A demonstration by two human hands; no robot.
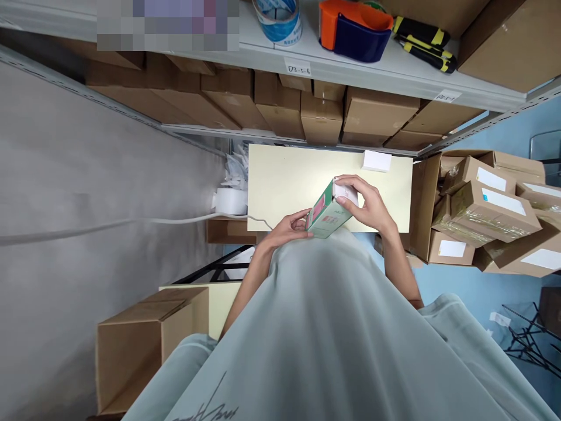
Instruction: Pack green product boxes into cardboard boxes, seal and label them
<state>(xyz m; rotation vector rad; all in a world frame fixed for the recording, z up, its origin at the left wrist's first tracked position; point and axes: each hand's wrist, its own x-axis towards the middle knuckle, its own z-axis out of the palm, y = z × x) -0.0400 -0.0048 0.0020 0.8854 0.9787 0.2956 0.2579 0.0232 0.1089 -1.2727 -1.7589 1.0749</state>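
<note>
Between my hands, a small green and white cardboard box (329, 215) is tilted over the front edge of the pale yellow table (284, 181). My left hand (287, 229) grips its lower left end, with the thumb along the near side. At the upper right end, my right hand (366, 202) holds the white end face, fingers over the top and thumb on the near edge. Pink printing shows on the left face of the box. Its underside is hidden. Behind my right hand, a small white box (376, 161) lies at the back of the table.
Above the table stands a shelf (272, 55) with brown cartons, a blue tape roll (280, 26), an orange and blue tape dispenser (355, 32) and yellow-black cutters (425, 44). At right, a large carton (425, 204) holds taped parcels. An open carton (131, 351) is at lower left.
</note>
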